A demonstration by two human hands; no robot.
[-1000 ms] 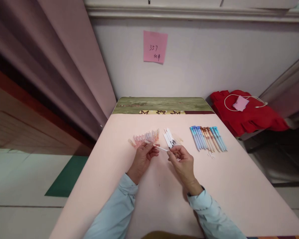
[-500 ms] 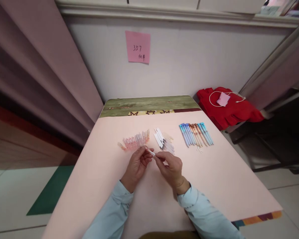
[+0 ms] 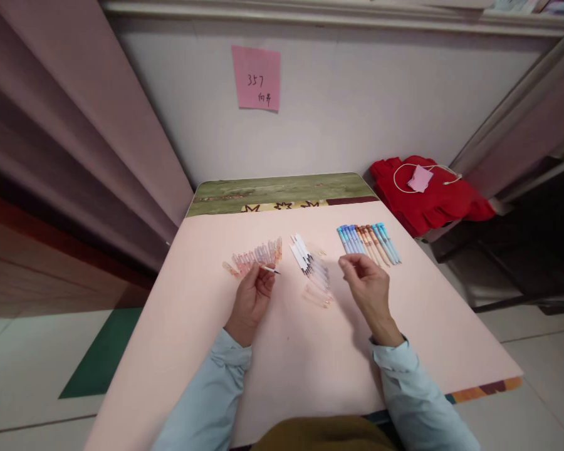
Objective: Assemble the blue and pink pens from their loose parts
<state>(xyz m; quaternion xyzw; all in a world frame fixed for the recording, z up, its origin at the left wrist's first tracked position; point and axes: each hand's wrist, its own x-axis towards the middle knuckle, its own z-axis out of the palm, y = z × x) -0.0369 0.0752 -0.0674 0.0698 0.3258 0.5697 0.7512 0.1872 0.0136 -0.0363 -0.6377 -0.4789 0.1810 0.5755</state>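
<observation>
Left hand (image 3: pixel 252 297) pinches a white dark-tipped refill (image 3: pixel 269 269) above the table (image 3: pixel 286 369), right hand (image 3: pixel 369 285) half-curled near the pen row (image 3: pixel 370 239), grip unclear; looks mid-assembly, next move likely calls for careful two-handed alignment.

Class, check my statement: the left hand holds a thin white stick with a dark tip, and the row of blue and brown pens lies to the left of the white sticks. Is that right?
Not quite: the row of blue and brown pens lies to the right of the white sticks, as the head view shows. The rest stands.
</observation>
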